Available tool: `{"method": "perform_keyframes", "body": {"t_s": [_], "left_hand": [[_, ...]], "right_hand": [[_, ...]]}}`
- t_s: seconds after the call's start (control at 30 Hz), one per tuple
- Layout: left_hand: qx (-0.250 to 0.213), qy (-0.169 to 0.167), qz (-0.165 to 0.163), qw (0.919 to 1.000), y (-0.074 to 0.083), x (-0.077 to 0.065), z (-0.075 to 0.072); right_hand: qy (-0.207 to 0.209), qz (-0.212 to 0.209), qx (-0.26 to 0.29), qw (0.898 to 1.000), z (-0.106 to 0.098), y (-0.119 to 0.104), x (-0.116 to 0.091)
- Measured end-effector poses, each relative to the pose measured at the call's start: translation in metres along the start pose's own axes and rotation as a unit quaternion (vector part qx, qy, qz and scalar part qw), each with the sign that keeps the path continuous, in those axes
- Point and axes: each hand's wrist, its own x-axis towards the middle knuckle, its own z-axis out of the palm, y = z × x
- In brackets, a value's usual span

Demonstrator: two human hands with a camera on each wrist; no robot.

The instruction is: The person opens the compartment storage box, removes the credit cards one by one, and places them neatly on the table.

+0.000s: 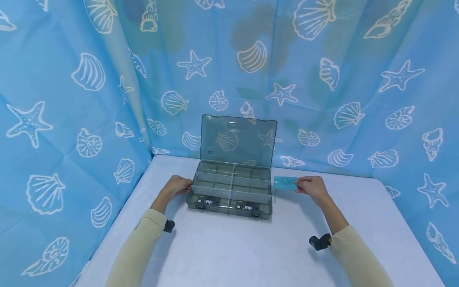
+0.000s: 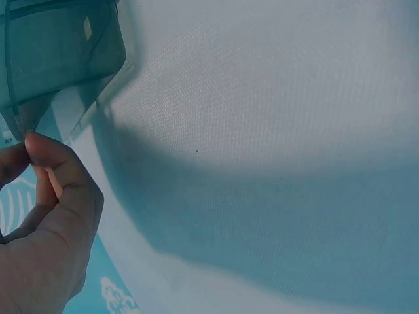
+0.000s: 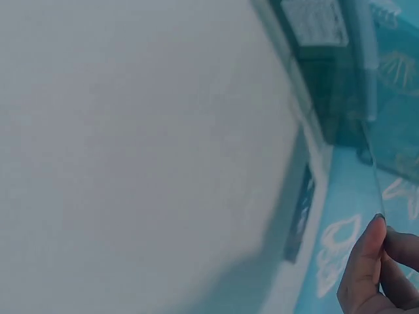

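Observation:
A translucent grey compartment box (image 1: 229,213) stands on the table, its hinged lid (image 1: 238,139) raised behind it. Clear dividers split the inside into several compartments. Two dark cards marked "Vip" lie in the front row, a left card (image 1: 208,201) and a right card (image 1: 247,206). My left hand (image 1: 176,186) pinches the box's left edge between thumb and forefinger, as the left wrist view shows close up (image 2: 59,216). Just beyond the box's right side, my right hand (image 1: 312,186) pinches a teal card (image 1: 284,183) marked "VIP"; in the right wrist view the card appears almost edge-on.
The white-covered table (image 1: 229,255) spreads around the box. A blue curtain (image 1: 229,71) with white shells and starfish hangs behind the table and along both sides. Small dark cameras sit at the left wrist (image 1: 169,226) and right wrist (image 1: 320,242).

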Motion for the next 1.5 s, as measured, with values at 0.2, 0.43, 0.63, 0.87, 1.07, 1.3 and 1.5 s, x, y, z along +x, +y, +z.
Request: {"method": "perform_keyframes", "body": {"t_s": [0.2,0.43,0.63,0.87,1.07,1.3,1.5], "left_hand": [[0.004,0.004,0.001,1.0000,-0.001,0.001,-0.003],[0.000,-0.003,0.004,1.0000,-0.003,0.002,-0.002],[0.002,-0.001,0.003,1.0000,-0.002,-0.002,-0.001],[0.005,0.003,0.000,1.0000,-0.001,0.000,-0.001],[-0.002,0.010,-0.002,0.9999,0.000,0.001,0.001],[-0.004,0.006,-0.003,1.0000,-0.001,-0.001,0.002],[-0.006,0.002,0.002,1.0000,0.002,-0.002,0.000]], "right_hand": [[0.000,0.043,0.021,0.999,-0.005,0.021,0.003],[0.003,0.070,0.005,0.998,-0.003,0.041,0.005],[0.028,0.059,-0.093,0.994,0.001,0.049,0.006],[0.060,0.031,-0.237,0.969,0.008,0.049,0.012],[0.072,0.041,-0.266,0.961,0.011,0.041,0.011],[0.080,0.073,-0.251,0.962,0.007,0.043,0.011],[0.071,0.079,-0.239,0.965,0.006,0.044,0.013]]}}
